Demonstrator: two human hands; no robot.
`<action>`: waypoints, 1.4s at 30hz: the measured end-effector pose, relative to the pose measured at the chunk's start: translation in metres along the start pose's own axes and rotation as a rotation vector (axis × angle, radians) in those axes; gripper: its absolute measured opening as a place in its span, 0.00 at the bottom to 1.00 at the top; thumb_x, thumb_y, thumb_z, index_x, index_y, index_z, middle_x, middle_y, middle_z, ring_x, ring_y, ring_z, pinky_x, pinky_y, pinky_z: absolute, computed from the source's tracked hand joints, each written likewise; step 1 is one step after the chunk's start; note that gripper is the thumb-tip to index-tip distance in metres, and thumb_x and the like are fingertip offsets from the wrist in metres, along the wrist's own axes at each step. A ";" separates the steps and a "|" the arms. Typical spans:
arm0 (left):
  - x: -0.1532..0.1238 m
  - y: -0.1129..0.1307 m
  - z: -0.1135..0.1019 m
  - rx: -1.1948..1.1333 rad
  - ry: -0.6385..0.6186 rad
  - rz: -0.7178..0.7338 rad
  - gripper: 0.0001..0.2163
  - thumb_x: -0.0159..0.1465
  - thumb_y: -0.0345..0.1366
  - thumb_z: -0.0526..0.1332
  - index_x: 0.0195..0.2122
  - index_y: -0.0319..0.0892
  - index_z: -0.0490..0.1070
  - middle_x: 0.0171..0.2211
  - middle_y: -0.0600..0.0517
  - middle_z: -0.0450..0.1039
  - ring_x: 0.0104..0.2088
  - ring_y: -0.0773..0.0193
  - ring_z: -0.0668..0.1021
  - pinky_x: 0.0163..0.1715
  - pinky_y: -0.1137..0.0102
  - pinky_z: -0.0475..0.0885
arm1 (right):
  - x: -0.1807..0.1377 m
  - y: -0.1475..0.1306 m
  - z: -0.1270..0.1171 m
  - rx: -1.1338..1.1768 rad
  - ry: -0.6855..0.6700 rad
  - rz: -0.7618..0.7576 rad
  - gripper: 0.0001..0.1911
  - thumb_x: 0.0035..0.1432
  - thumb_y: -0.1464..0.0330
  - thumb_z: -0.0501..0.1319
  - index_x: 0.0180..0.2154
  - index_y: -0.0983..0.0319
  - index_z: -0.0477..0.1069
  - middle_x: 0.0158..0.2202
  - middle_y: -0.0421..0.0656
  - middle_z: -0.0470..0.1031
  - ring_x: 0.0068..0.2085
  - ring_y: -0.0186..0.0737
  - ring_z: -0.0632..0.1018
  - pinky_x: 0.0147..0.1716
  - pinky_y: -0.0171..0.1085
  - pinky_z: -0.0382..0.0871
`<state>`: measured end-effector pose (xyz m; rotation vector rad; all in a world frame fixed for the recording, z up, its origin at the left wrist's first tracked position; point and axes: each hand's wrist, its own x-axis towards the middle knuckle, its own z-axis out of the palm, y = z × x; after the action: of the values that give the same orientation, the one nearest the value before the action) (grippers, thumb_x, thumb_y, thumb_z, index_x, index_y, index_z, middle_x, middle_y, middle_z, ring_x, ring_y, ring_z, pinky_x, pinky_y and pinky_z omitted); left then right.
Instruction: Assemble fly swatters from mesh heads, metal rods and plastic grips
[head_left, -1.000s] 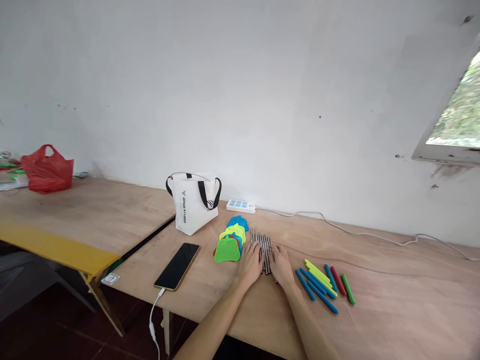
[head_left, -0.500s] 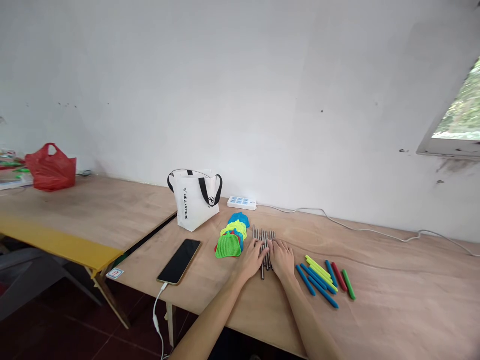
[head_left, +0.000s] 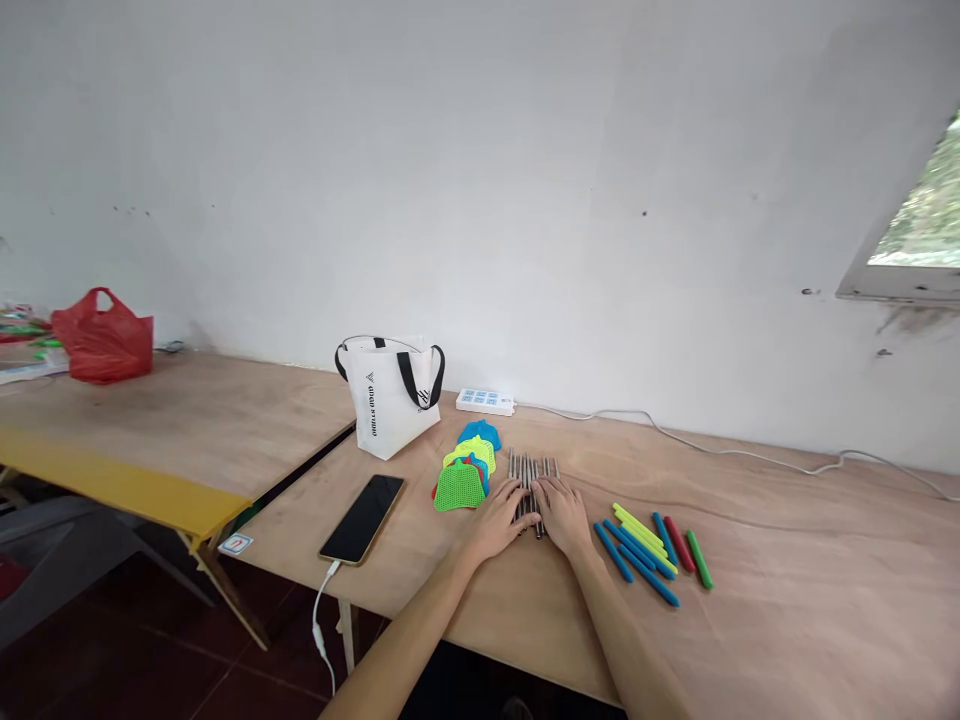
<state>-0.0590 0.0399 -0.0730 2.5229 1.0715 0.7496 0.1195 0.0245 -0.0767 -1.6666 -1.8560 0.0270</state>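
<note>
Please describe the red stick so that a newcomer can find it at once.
On the wooden table, look right of the right hand, where coloured sticks lie. The red stick is second from the right, between a blue stick and the green one; it is the only red stick in that group.

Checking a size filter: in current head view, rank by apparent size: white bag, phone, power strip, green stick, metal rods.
1. White bag
2. Phone
3. Power strip
4. Green stick
Metal rods: unsure, partly hidden.

There are two bags [head_left: 391,412], one phone [head_left: 362,518], one red stick [head_left: 679,544], one green stick [head_left: 700,560].
</note>
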 end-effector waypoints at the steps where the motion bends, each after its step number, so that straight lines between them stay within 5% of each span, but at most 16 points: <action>1: -0.001 -0.001 0.000 -0.002 -0.007 0.010 0.30 0.68 0.61 0.56 0.63 0.46 0.66 0.68 0.43 0.62 0.69 0.48 0.63 0.67 0.52 0.61 | 0.000 0.001 0.000 0.015 0.011 0.008 0.22 0.73 0.60 0.46 0.47 0.56 0.77 0.53 0.46 0.79 0.57 0.44 0.75 0.54 0.43 0.64; 5: -0.003 0.000 -0.003 -0.018 -0.055 0.026 0.41 0.56 0.64 0.67 0.65 0.47 0.64 0.69 0.43 0.59 0.69 0.44 0.61 0.67 0.50 0.60 | 0.002 0.006 0.003 0.076 0.058 0.034 0.27 0.74 0.58 0.42 0.50 0.59 0.77 0.55 0.48 0.78 0.58 0.44 0.75 0.56 0.43 0.65; 14: 0.004 0.006 -0.005 0.025 -0.090 0.099 0.45 0.53 0.65 0.69 0.67 0.46 0.63 0.69 0.43 0.59 0.69 0.44 0.62 0.69 0.51 0.57 | 0.001 0.005 0.008 0.134 0.116 -0.054 0.23 0.73 0.58 0.46 0.45 0.58 0.77 0.51 0.47 0.79 0.56 0.44 0.75 0.58 0.42 0.65; 20: 0.017 0.004 0.001 0.062 -0.077 0.157 0.38 0.58 0.61 0.68 0.65 0.48 0.65 0.67 0.44 0.63 0.67 0.46 0.64 0.68 0.51 0.58 | 0.006 0.011 0.008 0.112 0.194 -0.018 0.25 0.74 0.61 0.41 0.42 0.59 0.76 0.46 0.48 0.80 0.50 0.43 0.77 0.53 0.41 0.68; 30: 0.018 0.005 0.005 0.038 -0.029 0.147 0.31 0.58 0.59 0.70 0.56 0.45 0.74 0.57 0.45 0.73 0.57 0.48 0.74 0.61 0.54 0.68 | 0.000 0.010 0.009 -0.046 0.165 0.062 0.15 0.69 0.68 0.50 0.40 0.59 0.77 0.44 0.49 0.79 0.51 0.46 0.75 0.49 0.40 0.64; 42: 0.014 0.003 0.002 -0.031 -0.027 0.068 0.45 0.49 0.64 0.72 0.64 0.47 0.66 0.71 0.42 0.54 0.69 0.41 0.60 0.67 0.49 0.60 | -0.002 0.002 0.003 -0.103 0.105 0.038 0.19 0.70 0.67 0.48 0.47 0.58 0.77 0.52 0.48 0.79 0.54 0.44 0.74 0.49 0.40 0.63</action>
<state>-0.0479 0.0486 -0.0684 2.5470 0.9618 0.7422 0.1199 0.0243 -0.0811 -1.7386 -1.7730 -0.1400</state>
